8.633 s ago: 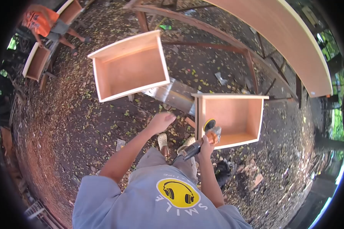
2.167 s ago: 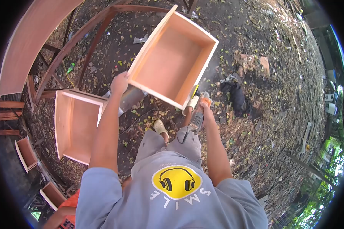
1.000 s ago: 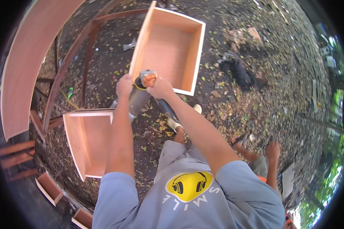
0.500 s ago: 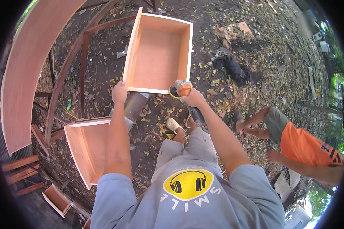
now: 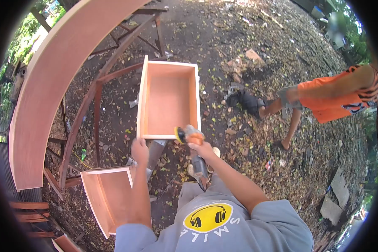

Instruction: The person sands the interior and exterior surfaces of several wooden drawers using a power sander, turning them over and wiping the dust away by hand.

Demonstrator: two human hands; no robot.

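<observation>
A wooden drawer [image 5: 170, 101] with pale edges and an open top is in front of me. My left hand [image 5: 140, 151] is closed at its near left corner, fingers curled against the wood. In my right hand [image 5: 201, 151] is an angle grinder [image 5: 194, 137] with an orange and grey head, its body pointing back toward my legs. The grinder's yellow-edged disc [image 5: 179, 135] is right at the drawer's near right corner. A metallic support [image 5: 156, 152] shows partly under the near side of the drawer.
Another wooden drawer [image 5: 111, 195] lies at lower left, partly behind my left arm. A long curved wooden panel [image 5: 50, 80] rests over a rusty metal frame [image 5: 86, 98] on the left. At right, a person in an orange shirt [image 5: 323, 98] walks by a dark bundle [image 5: 245, 101] on leaf-strewn ground.
The view has shifted, so the drawer and my hands appear lower. The disc stays near the same corner. The person in orange has moved from lower right to upper right.
</observation>
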